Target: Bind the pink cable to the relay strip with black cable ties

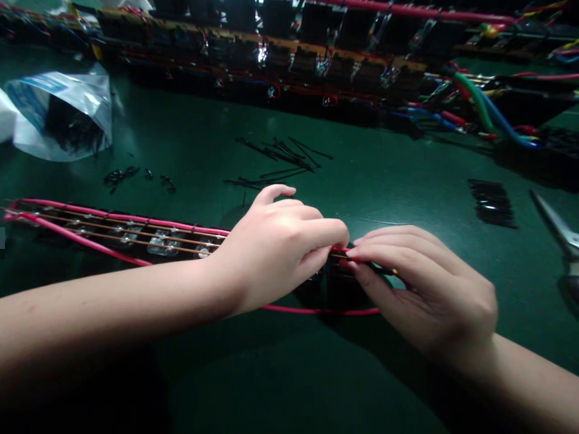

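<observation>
Left hand [287,241] and right hand [434,280] pinch the red cable [181,225]

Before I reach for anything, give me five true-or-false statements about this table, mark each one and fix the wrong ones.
1. The left hand reaches over the long strip. True.
2. The two hands are wide apart. False: the right hand is close to the left hand.
3. The plastic bag lies on the right side of the picture. False: the plastic bag is on the left side.
4. Loose black ties lie on the table beyond the left hand. True.
5. A metal blade shows by the bag. False: it is at the right edge.
</observation>
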Available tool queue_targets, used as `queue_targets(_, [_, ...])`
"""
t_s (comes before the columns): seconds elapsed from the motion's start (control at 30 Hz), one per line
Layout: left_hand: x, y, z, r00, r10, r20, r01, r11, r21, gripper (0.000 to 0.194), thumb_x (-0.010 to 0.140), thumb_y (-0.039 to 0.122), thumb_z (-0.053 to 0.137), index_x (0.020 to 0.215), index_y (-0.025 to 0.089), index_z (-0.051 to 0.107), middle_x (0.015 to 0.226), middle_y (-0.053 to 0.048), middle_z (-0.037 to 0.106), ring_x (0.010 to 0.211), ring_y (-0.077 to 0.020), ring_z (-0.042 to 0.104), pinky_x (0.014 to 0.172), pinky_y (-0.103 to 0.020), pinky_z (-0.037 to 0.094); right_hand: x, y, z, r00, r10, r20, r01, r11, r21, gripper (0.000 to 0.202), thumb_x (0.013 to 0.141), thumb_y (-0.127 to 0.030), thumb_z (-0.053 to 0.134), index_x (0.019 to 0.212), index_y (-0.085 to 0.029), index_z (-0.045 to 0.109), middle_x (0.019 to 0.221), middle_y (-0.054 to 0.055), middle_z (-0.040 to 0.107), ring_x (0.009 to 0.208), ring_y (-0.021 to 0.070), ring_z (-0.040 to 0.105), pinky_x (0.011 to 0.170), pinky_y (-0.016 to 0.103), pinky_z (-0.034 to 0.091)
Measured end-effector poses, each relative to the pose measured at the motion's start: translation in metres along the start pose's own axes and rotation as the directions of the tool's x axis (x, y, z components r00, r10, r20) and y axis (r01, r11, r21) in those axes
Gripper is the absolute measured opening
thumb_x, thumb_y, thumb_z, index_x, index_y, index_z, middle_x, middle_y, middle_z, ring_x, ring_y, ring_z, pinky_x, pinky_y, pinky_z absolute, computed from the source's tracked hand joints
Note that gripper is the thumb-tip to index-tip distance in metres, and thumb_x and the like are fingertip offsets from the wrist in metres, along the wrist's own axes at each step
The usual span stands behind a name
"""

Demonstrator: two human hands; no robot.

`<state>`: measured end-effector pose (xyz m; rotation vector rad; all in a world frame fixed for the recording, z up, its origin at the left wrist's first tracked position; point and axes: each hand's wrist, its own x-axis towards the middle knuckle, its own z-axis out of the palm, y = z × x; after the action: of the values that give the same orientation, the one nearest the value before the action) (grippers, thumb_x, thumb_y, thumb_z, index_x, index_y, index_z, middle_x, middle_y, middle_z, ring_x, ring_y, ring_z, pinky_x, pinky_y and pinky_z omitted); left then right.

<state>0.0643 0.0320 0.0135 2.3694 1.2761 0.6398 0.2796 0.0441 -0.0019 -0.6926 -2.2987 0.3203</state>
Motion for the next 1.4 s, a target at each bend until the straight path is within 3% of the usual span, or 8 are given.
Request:
queue_targets(0.27, [0.0002,-0.0003,0.0003,0.999,0.025,-0.034,-0.025,1.0,-0.007,0.021,0.095,0.014,0.051,0.092,0.024,0.069,0.087,0.005,0.074,0.085,-0.0125,0.067,0.111,-0.041,0.032,-0.0025,0.0001,-0.0009,1.0,0.022,0.013,-0.022,1.0,0.017,0.022,0.084,-0.003,0.068,0.099,-0.019,0.065,0.089,0.007,0.071,0.082,0.02,0.069,0.072,0.035,0.058])
queue_targets(0.57, [0.0001,-0.0006,-0.0013,0.997,0.072,-0.04,-0.072,0.997,-0.002,0.022,0.095,0.012,0.051,0.093,0.023,0.07,0.086,0.006,0.074,0.082,-0.01,0.068,0.123,-0.04,0.027,-0.0011,0.0001,-0.0012,0.999,0.043,-0.021,-0.043,0.999,0.017,0.022,0.081,-0.004,0.069,0.091,-0.022,0.064,0.086,0.005,0.07,0.079,0.0213,0.067,0.073,0.037,0.057])
queue_targets(1.4, [0.0008,-0.0002,0.0009,0.997,0.053,-0.064,-0.054,0.998,-0.025,0.018,0.092,0.011,0.054,0.09,0.021,0.07,0.084,0.005,0.074,0.08,-0.0109,0.069,0.123,-0.041,0.032,0.0009,-0.0023,0.0004,1.0,0.002,-0.023,-0.002,1.0,-0.01,0.03,0.081,0.001,0.07,0.102,-0.02,0.064,0.092,0.008,0.073,0.082,0.0211,0.067,0.073,0.039,0.057])
